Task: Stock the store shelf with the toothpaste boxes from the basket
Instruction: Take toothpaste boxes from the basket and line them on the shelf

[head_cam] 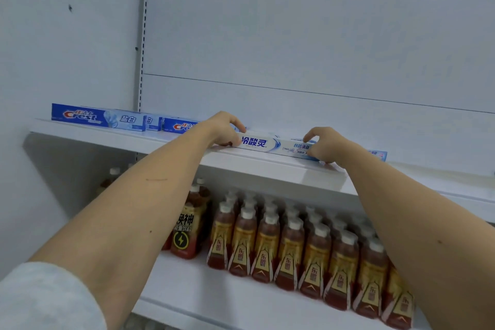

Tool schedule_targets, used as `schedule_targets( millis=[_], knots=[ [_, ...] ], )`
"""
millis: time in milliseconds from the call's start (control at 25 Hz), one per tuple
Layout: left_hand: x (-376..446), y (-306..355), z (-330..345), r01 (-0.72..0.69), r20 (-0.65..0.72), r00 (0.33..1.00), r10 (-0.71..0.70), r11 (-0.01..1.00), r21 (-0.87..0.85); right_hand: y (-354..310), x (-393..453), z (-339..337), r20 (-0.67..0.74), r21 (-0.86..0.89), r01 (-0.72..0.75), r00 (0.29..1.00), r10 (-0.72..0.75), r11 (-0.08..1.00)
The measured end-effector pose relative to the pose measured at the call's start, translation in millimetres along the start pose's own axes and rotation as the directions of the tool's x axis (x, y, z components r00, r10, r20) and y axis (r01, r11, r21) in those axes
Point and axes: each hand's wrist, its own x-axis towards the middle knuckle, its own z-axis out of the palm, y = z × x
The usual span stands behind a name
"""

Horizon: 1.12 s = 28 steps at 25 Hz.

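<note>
A white toothpaste box (pixel 270 145) is being set lengthwise on the upper shelf (pixel 128 139), right of the blue Crest boxes (pixel 97 117). Its ends are being gripped by the left hand (pixel 223 130) and right hand (pixel 325 145). Probably it is next being aligned and released.

Two hands show, the left hand (pixel 225 128) and the right hand (pixel 325 146). They share one white box (pixel 270 145). On the upper shelf (pixel 267 169), to the left, three blue boxes (pixel 99 117) show at least in part. One more box end (pixel 379 155) shows at right. Below, many red bottles (pixel 292 252) stand in rows, too crowded to count, with one darker bottle (pixel 187 230) at their left.
</note>
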Motion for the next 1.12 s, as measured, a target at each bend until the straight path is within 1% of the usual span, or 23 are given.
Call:
schedule_targets(
  millis=[80, 160, 280, 360, 440, 560, 680, 760, 920, 1000, 1120],
  knots=[
    [19.4, -1.0, 2.7, 0.002, -0.019, 1.000, -0.001, 0.998, 0.056, -3.3, 16.4, 5.8, -0.020, -0.103, 0.010, 1.000, -0.012, 0.995],
    [37.3, -1.8, 6.5, 0.011, -0.023, 1.000, -0.009, 0.998, 0.058, -5.3, 32.1, 12.3, -0.058, -0.217, -0.005, 0.998, -0.008, 0.976],
    [57.1, -0.1, 12.3, 0.021, -0.011, 1.000, -0.020, 0.999, 0.034, -6.1, 49.6, 22.9, -0.085, -0.252, -0.074, 0.995, 0.054, 0.965],
    [66.1, 0.2, 16.6, 0.023, -0.017, 1.000, -0.023, 1.000, 0.009, -7.9, 51.7, 28.4, -0.053, -0.269, -0.101, 0.995, 0.090, 0.958],
    [74.7, -2.5, 19.7, 0.013, -0.042, 0.999, -0.013, 1.000, -0.001, -7.7, 51.9, 32.1, -0.025, -0.268, -0.118, 0.993, 0.116, 0.956],
    [83.6, -5.7, 23.0, 0.002, -0.057, 0.998, -0.001, 1.000, 0.021, -5.2, 53.4, 30.8, -0.019, -0.224, -0.130, 0.991, 0.129, 0.966],
    [81.5, -2.6, 22.9, -0.006, -0.118, 0.993, 0.013, 0.998, 0.065, -3.7, 47.4, 24.8, -0.017, -0.149, -0.107, 0.994, 0.106, 0.983],
    [74.9, 0.7, 21.4, -0.008, -0.147, 0.989, 0.028, 0.990, 0.139, -4.8, 39.4, 19.0, -0.019, -0.103, -0.081, 0.997, 0.080, 0.991],
    [46.7, 10.8, 22.0, -0.013, -0.141, 0.988, 0.067, 0.935, 0.355, -6.6, 10.9, -0.7, -0.008, -0.088, -0.028, 1.000, 0.027, 0.996],
    [28.6, 15.6, 22.3, -0.004, -0.138, 0.988, 0.066, 0.912, 0.410, -6.9, -8.3, -12.0, 0.004, -0.096, 0.000, 1.000, 0.000, 0.995],
    [-6.4, 26.5, 26.4, 0.017, -0.132, 0.990, 0.048, 0.893, 0.449, -5.0, -40.2, -27.8, 0.034, -0.132, 0.054, 0.998, -0.050, 0.990]
  ],
)
